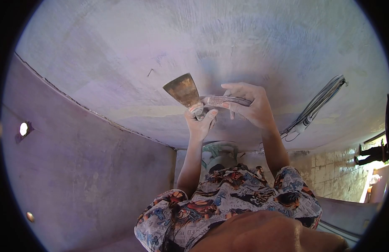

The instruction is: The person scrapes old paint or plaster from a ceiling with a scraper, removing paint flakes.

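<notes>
My left hand [198,126] is closed round the lower end of a scraper [182,90], whose wide, rust-stained blade points up and to the left. Between thumb and fingers, my right hand [256,107] pinches a narrow, dusty grey piece [228,101]; what it is made of cannot be told. The left end of this piece reaches the fingers of my left hand, beside the scraper's neck. Both hands look dusty and are close together in front of a pale, patchy plastered surface [131,54].
A bundle of cables [316,103] hangs from the plastered surface at the right. A greenish round object [221,153] is beyond my chest. At the far right, a person in dark clothes [373,154] is near a bright opening. A purplish wall [85,168] fills the left.
</notes>
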{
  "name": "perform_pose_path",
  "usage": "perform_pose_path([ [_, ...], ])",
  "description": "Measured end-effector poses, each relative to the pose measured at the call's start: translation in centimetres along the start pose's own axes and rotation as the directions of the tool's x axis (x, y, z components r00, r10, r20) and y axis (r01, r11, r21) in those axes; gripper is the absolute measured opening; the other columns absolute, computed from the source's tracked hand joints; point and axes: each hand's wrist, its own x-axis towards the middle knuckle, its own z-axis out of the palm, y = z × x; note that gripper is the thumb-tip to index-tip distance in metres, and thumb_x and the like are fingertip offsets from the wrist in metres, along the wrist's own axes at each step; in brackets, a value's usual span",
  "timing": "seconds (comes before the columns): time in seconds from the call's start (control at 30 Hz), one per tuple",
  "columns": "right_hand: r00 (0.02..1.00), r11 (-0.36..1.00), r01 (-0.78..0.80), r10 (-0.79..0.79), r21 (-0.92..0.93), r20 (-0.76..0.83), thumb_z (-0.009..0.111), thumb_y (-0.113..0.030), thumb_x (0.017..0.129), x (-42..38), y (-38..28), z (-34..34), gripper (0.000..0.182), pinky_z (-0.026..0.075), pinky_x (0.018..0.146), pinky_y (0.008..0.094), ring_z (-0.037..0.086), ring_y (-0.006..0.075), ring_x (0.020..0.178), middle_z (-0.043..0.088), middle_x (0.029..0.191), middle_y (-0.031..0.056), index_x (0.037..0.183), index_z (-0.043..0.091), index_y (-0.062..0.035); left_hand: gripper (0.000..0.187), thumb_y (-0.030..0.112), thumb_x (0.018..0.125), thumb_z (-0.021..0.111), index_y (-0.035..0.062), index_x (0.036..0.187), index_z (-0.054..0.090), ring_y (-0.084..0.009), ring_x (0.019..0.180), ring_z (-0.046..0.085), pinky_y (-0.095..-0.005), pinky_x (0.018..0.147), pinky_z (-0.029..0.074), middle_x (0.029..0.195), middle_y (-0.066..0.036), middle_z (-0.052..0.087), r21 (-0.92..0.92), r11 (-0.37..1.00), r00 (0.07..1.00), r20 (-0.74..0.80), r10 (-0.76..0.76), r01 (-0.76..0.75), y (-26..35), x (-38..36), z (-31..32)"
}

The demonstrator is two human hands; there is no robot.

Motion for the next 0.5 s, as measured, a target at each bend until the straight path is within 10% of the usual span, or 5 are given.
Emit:
perform_pose_path([
  [0.33, 0.997, 0.999, -0.044, 0.045, -0.023, 0.062, 0.076, -0.003, 0.079, -0.1, 1.1, -0.9, 0.028, 0.041, 0.045, 0.0192, 0.063, 0.0076, 0.06, 0.072, 0.087, 0.0111, 0.105, 0.068, 0.0057, 0.027, 0.006, 0.087, 0.069, -0.0044, 0.108, 0.054, -0.0086, 0.041, 0.044, -0.0214, 0.035, 0.031, 0.082, -0.011, 0.061, -0.027, 0.998, 0.999, -0.013, 0.052, -0.053, -0.2, 0.5, 1.0],
  [0.4, 0.941, 0.907, 0.336, -0.331, -0.252, 0.065, 0.076, -0.005, 0.078, 0.4, 2.4, -0.7, 0.028, 0.044, 0.05, 0.0202, 0.063, 0.0074, 0.065, 0.072, 0.087, 0.0098, 0.105, 0.069, 0.0042, 0.026, 0.005, 0.087, 0.07, -0.0041, 0.105, 0.055, -0.0088, 0.041, 0.045, -0.0214, 0.035, 0.031, 0.082, -0.011, 0.061, -0.056, 0.995, 0.995, -0.052, 0.081, -0.084, 0.2, 0.8, 1.4],
  [0.5, 0.955, 0.921, 0.292, -0.294, -0.257, 0.032, 0.076, -0.005, 0.078, 0.3, 2.8, -0.4, 0.029, 0.046, 0.055, 0.0211, 0.063, 0.0076, 0.068, 0.071, 0.086, 0.0088, 0.105, 0.07, 0.0025, 0.025, 0.004, 0.086, 0.071, -0.0042, 0.103, 0.056, -0.0088, 0.041, 0.045, -0.0213, 0.035, 0.031, 0.073, -0.009, 0.059, -0.059, 0.996, 0.992, -0.116, 0.059, -0.066, 0.1, 0.6, 1.1],
])
